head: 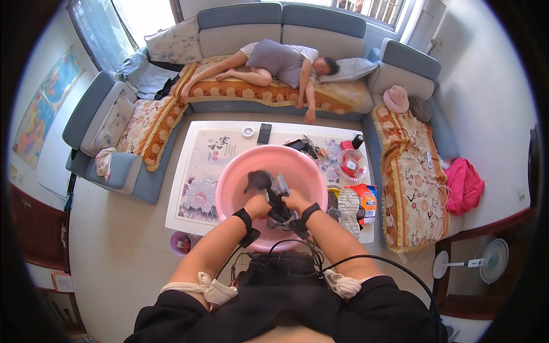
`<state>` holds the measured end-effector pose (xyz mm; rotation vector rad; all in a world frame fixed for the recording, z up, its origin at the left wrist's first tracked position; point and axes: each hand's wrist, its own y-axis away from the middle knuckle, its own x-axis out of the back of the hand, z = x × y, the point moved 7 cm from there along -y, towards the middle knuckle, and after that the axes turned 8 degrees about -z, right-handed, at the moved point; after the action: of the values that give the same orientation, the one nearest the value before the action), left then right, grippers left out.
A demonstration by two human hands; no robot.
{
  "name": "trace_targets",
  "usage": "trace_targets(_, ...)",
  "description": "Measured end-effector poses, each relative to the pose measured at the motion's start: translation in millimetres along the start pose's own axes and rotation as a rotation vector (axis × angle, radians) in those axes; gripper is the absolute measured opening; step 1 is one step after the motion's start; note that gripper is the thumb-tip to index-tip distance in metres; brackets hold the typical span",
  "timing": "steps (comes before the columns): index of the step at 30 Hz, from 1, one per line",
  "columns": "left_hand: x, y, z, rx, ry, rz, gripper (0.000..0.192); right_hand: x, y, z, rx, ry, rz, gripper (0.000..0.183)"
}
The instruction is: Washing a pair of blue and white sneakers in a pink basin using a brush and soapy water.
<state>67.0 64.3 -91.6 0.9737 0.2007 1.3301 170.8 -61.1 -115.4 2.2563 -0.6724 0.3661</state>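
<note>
A large pink plastic basin (227,171) with water in it stands at the near edge of a white coffee table. Inside it is a dark shoe (259,180), wet-looking and partly covered by my hands. My left hand (258,207) is closed on the shoe's near left side. In my right hand (297,201) is a light blue brush (283,183), its end pointing away from me. The brush lies against or just over the shoe's right side; contact cannot be told. Another shoe (349,210) rests to the right of the basin, its pale sole facing up.
The coffee table (182,171) also bears a phone (264,133), a clear dish (352,165) and an orange packet (367,201). A purple bin (180,243) stands at left on the floor. Someone (283,64) lies on the sofa behind the table. Black cables (364,257) cross near my right forearm.
</note>
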Motion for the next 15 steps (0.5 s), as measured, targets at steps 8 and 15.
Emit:
trace_targets(8,43,40,11,-0.186,0.007,0.210,0.022,43,54,-52,0.202,0.217,0.278,0.031)
trace_targets(15,25,33,8,-0.212,-0.310,0.285,0.029,8,52,-31,0.024,0.290,0.217,0.032)
